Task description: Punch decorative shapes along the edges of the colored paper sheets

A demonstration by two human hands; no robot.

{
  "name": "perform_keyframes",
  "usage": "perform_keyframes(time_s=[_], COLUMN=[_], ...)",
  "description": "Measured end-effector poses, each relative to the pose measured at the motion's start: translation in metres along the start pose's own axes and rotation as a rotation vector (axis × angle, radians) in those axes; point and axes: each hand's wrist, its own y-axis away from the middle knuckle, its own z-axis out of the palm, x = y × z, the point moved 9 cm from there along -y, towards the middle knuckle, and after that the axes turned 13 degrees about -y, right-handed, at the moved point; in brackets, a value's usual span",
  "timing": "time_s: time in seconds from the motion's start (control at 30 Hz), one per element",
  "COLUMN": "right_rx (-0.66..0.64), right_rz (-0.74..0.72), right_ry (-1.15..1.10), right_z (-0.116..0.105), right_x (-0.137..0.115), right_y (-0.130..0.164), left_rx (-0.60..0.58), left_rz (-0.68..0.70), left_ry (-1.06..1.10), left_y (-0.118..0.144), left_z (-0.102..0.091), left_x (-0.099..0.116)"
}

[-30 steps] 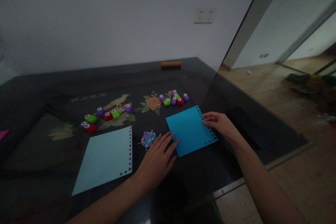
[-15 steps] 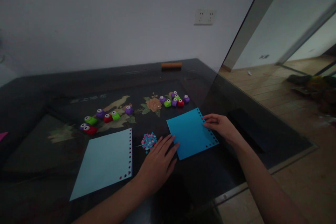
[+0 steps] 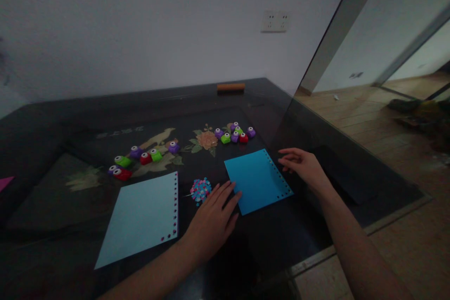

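Note:
A square of bright blue paper (image 3: 258,180) lies on the dark table, with small holes punched along its right edge and at its lower right corner. My left hand (image 3: 216,215) rests flat with its fingertips on the paper's left edge, fingers out. Just off the right edge hovers my right hand (image 3: 302,166), fingers loosely bent and apart, holding nothing. Beside my left fingers is a pile of pink, blue and white paper cutouts (image 3: 201,191). A larger pale blue sheet (image 3: 144,220), also punched along its right side, lies to the left.
Several small craft punches in purple, green and red stand behind, one group (image 3: 146,158) left and another (image 3: 235,136) right. A brown roll (image 3: 230,87) lies by the wall. A dark flat object (image 3: 337,173) is at right, and pink paper (image 3: 5,183) at far left.
My right hand has let go of the blue paper's right edge and moved slightly right. The paper now lies flatter there. My left hand has stayed on its left edge.

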Motion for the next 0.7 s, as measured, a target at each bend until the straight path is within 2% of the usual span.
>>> perform_keyframes(time_s=[0.2, 0.43, 0.6, 0.7], right_rx=[-0.038, -0.024, 0.016, 0.033], right_rz=[-0.064, -0.097, -0.113, -0.128], right_ry=[0.276, 0.373, 0.353, 0.337], right_z=[0.002, 0.004, 0.000, -0.003], right_x=[0.002, -0.004, -0.005, -0.004], right_y=[-0.004, -0.002, -0.005, -0.006], left_rx=[-0.006, 0.028, 0.056, 0.085], left_rz=[-0.009, 0.009, 0.069, 0.034], left_ry=[-0.021, -0.026, -0.012, 0.021], left_y=[-0.001, -0.002, -0.008, -0.005], left_z=[-0.001, -0.009, -0.035, -0.059], left_x=[0.000, 0.004, 0.010, -0.008])
